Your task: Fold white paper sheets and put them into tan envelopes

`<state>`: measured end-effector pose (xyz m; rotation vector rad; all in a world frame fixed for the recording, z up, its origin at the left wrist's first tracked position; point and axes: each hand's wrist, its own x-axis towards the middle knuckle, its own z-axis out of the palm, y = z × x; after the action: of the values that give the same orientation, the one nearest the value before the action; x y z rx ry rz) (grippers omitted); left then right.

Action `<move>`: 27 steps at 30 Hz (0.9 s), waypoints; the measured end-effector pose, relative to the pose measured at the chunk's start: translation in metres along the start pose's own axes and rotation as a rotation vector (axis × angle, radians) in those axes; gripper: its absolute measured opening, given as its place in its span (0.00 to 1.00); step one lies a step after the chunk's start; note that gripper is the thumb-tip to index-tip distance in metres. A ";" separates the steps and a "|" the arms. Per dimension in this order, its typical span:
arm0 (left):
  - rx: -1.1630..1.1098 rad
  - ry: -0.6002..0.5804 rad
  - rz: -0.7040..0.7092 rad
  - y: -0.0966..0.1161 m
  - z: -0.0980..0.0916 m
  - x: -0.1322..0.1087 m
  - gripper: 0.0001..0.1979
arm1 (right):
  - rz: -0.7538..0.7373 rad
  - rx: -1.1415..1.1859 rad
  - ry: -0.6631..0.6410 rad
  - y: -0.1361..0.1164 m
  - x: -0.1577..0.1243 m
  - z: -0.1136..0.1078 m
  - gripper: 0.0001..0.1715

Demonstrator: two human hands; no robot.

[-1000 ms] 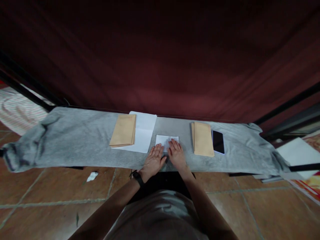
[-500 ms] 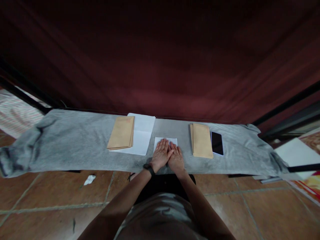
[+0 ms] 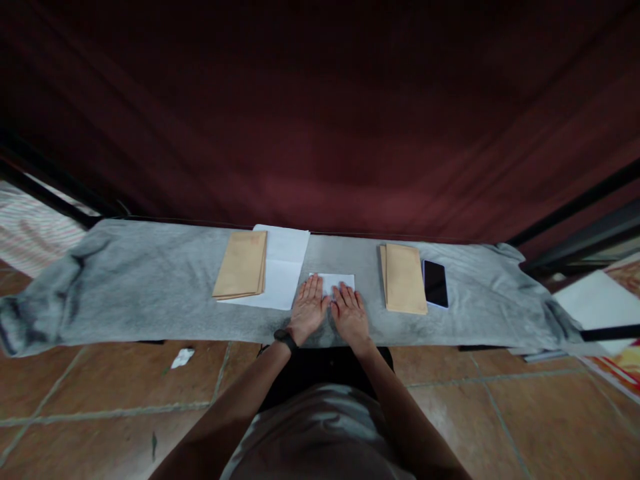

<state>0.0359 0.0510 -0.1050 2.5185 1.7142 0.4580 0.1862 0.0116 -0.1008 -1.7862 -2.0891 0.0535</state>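
A small white sheet of folded paper (image 3: 332, 280) lies on the grey cloth (image 3: 160, 280) in front of me, partly hidden under both palms. My left hand (image 3: 309, 308) rests flat on its left side, fingers stretched out and pointing away from me. On the right part of the paper lies my right hand (image 3: 350, 315), also flat, its fingers slightly spread. The two thumbs nearly meet over the paper's middle. Neither hand grips anything.
To the left, brown envelopes (image 3: 241, 264) overlap larger white sheets (image 3: 285, 267). More brown envelopes (image 3: 406, 279) lie to the right, beside a dark-screened phone (image 3: 435, 284). A dark red curtain (image 3: 320, 160) hangs behind the cloth-covered surface. A crumpled white scrap (image 3: 183, 358) is on the tiled floor.
My left hand has slid left across the paper, away from my right hand. The hands, which overlapped at the thumbs, are now apart, and more of the paper's middle shows.
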 end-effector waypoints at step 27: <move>0.068 -0.030 -0.033 0.001 -0.003 -0.004 0.31 | -0.023 -0.061 0.035 0.018 0.005 0.009 0.29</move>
<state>0.0344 0.0467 -0.1029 2.5245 1.7874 0.3642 0.2001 0.0217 -0.1124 -1.7842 -2.1077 -0.0489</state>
